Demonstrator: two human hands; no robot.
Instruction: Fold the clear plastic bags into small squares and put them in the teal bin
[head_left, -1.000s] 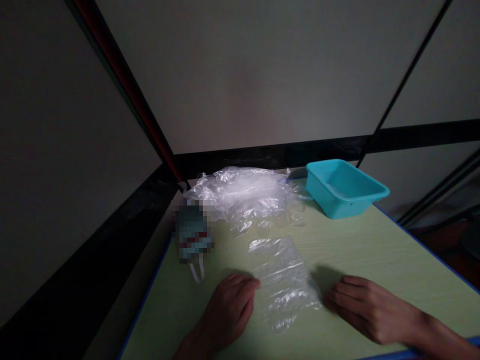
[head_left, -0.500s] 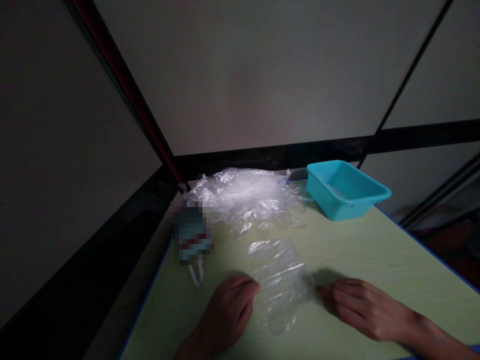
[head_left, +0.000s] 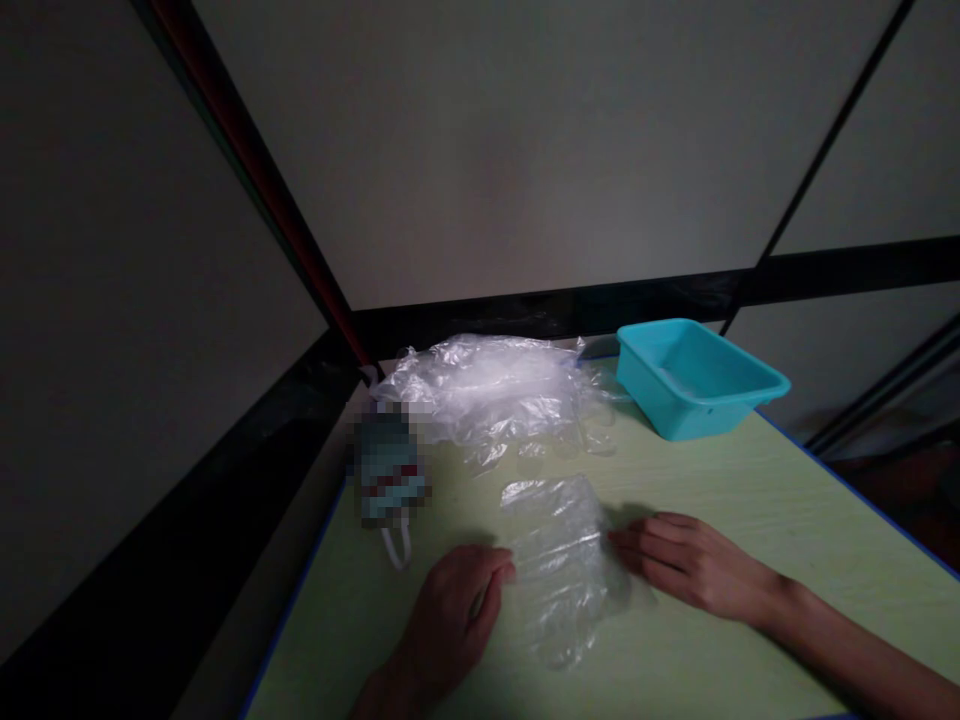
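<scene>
A clear disposable plastic glove [head_left: 559,560] lies flat on the table, its straight cuff edge away from me and its rounded finger ends towards me. At its left edge, my left hand [head_left: 457,615] is closed, with thumb and forefinger pinched at the film. My right hand [head_left: 690,565] has its fingers drawn together, their tips at the glove's right edge, above a loose flap of film. Behind the glove sits a crumpled heap of clear plastic gloves [head_left: 495,390].
A turquoise plastic basin [head_left: 697,390] stands at the back right of the pale green table [head_left: 720,490]. On the left is a blurred-out greenish packet [head_left: 390,465] with a white loop. Cabinet panels [head_left: 510,150] rise right behind the table.
My right hand has moved away from me and slightly left along the glove's right edge, and the flap there now shows. My left hand stays at the left edge.
</scene>
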